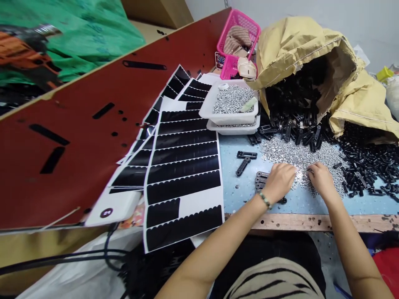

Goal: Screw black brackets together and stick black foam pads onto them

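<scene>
My left hand (281, 177) is over the left edge of a spread pile of small silver metal pieces (286, 150). Its fingers are bent together, and what they hold, if anything, is hidden. Beneath its wrist lie several black slotted plastic parts (261, 178), side by side. My right hand (321, 179) rests in the same pile, a short gap from the left. Its fingers are closed, with a dark bit at the fingertips too small to name. Two more black parts (243, 165) lie to the left on the blue tabletop (232, 195).
An open yellow sack (289, 45) spills black parts behind the pile. A heap of small black pieces (368, 166) lies right. Stacked white trays (205, 106) hold silver screws. Black sticker sheets (183, 166) cover the left, beside a red board (77, 166) and an orange power tool (18, 50).
</scene>
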A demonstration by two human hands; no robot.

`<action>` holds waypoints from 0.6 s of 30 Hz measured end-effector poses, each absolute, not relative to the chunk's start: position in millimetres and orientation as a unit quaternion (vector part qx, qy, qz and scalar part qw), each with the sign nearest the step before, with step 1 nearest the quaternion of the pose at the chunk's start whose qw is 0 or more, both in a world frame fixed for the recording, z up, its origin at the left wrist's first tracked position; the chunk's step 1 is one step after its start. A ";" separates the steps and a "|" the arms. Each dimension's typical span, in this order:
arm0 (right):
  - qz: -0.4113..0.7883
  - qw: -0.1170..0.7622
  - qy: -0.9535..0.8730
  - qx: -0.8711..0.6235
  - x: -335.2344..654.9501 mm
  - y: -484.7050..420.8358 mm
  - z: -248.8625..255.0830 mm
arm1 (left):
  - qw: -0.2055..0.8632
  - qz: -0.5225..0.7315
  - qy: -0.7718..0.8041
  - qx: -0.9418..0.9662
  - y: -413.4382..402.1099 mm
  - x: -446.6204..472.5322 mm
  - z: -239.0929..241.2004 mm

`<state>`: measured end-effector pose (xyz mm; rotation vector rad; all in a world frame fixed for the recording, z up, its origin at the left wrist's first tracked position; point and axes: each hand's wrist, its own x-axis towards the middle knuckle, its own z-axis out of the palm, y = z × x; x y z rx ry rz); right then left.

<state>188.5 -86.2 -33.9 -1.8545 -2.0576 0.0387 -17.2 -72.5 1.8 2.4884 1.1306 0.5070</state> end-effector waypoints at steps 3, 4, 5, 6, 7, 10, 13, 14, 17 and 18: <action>0.009 0.172 -0.744 -0.645 190.0 -83.0 -37.7 | 0.164 0.144 0.389 0.895 -55.0 22.9 -2.3; 0.017 0.176 -0.746 -0.642 190.5 -82.1 -37.3 | 0.161 0.140 0.391 0.895 -51.2 32.3 -4.6; 0.028 0.188 -0.745 -0.639 191.6 -81.6 -36.3 | 0.159 0.137 0.392 0.896 -48.5 39.2 -6.9; 0.042 0.208 -0.741 -0.637 193.2 -81.6 -34.8 | 0.157 0.134 0.393 0.896 -46.8 43.9 -8.9; 0.057 0.236 -0.731 -0.638 195.3 -82.1 -33.2 | 0.157 0.133 0.392 0.897 -45.7 46.8 -10.5; 0.121 0.347 -0.661 -0.654 199.9 -87.0 -29.5 | 0.168 0.138 0.385 0.897 -44.1 49.7 -11.6; 0.221 0.453 -0.567 -0.652 197.0 -95.5 -28.0 | 0.189 0.157 0.393 0.886 -41.1 47.8 -6.8; 0.259 0.476 -0.543 -0.642 193.9 -98.8 -27.5 | 0.199 0.166 0.401 0.879 -39.9 44.7 -4.1; 0.354 0.492 -0.517 -0.604 177.1 -107.7 -24.7 | 0.238 0.192 0.433 0.848 -37.7 21.4 5.1; 0.373 0.480 -0.529 -0.592 169.1 -109.8 -23.4 | 0.250 0.199 0.444 0.837 -38.4 8.7 7.8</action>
